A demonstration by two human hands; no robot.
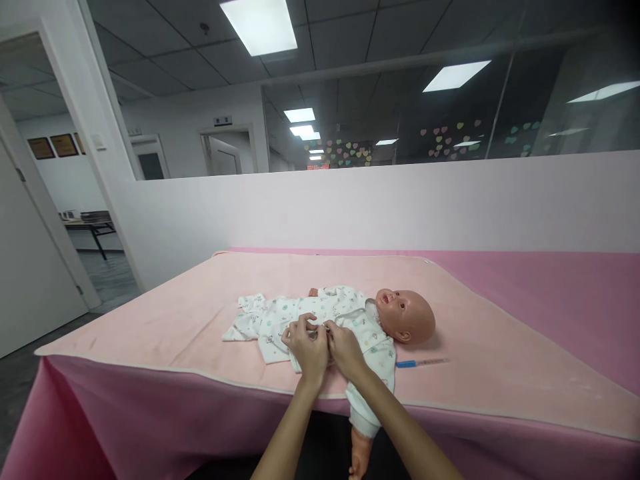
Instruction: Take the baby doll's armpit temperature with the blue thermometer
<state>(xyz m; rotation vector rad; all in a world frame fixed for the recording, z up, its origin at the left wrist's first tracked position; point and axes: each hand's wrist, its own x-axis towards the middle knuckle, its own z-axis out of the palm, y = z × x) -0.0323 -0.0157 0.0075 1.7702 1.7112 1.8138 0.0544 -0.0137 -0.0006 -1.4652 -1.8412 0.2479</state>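
Observation:
A baby doll (pixel 407 317) lies on its back with its head to the right, dressed in a white printed baby shirt (pixel 345 303) and matching pants (pixel 273 313). At the near side of the shirt, my left hand (pixel 307 343) and my right hand (pixel 345 347) meet with fingertips almost touching. Both have their fingers pinched on the shirt's edge; a small white bit shows between them, too small to tell whether it is a tie. One doll arm (pixel 360 450) hangs over the table's front edge, between my forearms.
A blue-capped pen-like stick (pixel 423 363) lies beside the doll's head. Beneath is a peach pad (pixel 170 313) over a pink cloth (pixel 565 300) that drapes off the front. A low white wall (pixel 380 207) with glass above stands behind; a door (pixel 35 233) is at left.

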